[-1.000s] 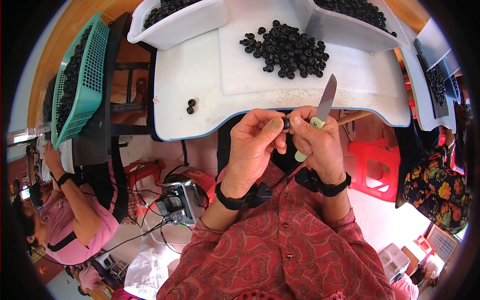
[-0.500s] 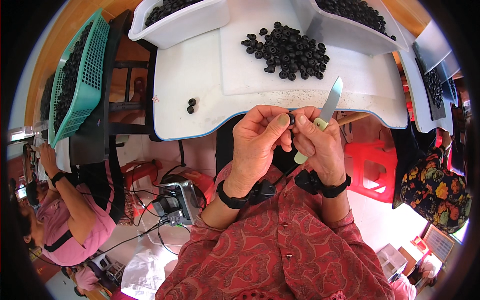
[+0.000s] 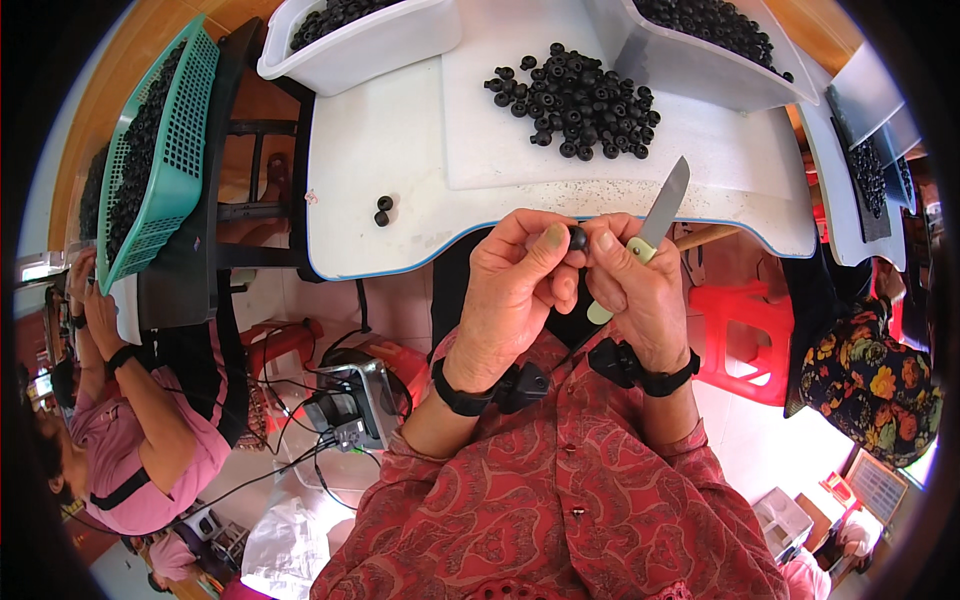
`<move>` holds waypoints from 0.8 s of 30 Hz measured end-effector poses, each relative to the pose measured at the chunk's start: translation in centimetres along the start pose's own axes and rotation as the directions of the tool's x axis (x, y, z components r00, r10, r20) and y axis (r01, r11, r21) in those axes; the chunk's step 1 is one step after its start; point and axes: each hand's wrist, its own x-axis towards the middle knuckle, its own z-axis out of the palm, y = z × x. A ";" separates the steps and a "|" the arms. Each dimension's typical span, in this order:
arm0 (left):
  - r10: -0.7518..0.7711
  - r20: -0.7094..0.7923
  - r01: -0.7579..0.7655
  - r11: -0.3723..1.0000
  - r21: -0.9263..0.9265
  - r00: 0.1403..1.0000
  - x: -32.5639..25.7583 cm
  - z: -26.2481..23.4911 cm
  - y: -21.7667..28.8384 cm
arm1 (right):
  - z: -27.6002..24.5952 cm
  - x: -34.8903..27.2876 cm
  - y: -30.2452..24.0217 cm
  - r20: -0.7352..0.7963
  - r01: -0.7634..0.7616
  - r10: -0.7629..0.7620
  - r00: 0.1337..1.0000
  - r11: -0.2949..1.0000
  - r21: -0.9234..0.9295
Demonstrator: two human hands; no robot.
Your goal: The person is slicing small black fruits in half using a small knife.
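Note:
Just off the table's near edge, my left hand (image 3: 515, 285) pinches a small round black rubber part (image 3: 577, 238) between thumb and fingers. Beside it, my right hand (image 3: 640, 285) is closed around the pale green handle of a small folding knife (image 3: 662, 212), whose blade points up and away. The right thumb and fingertips meet close to the black part; whether they touch it is hard to see. Farther back on the white table (image 3: 370, 150) lies a heap of similar black parts (image 3: 580, 105). Two more loose black parts (image 3: 383, 211) sit toward the left.
A white tub (image 3: 375, 45) and a translucent tub (image 3: 690, 70) of black parts stand at the back. Left, a co-worker in pink (image 3: 160, 440) reaches toward a green basket (image 3: 165, 170). A red stool (image 3: 740, 340) stands right; cables (image 3: 300, 450) hang at left.
The black part has turned slightly in my fingers and shows more of its round side. My knife blade has tilted a little. The co-worker's hands have shifted at the green basket.

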 end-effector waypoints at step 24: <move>0.036 0.017 -0.036 0.999 0.023 0.999 0.0 -0.8 -0.1 | 0.5 -0.4 -0.8 -0.082 0.032 -0.048 0.995 0.982 -0.188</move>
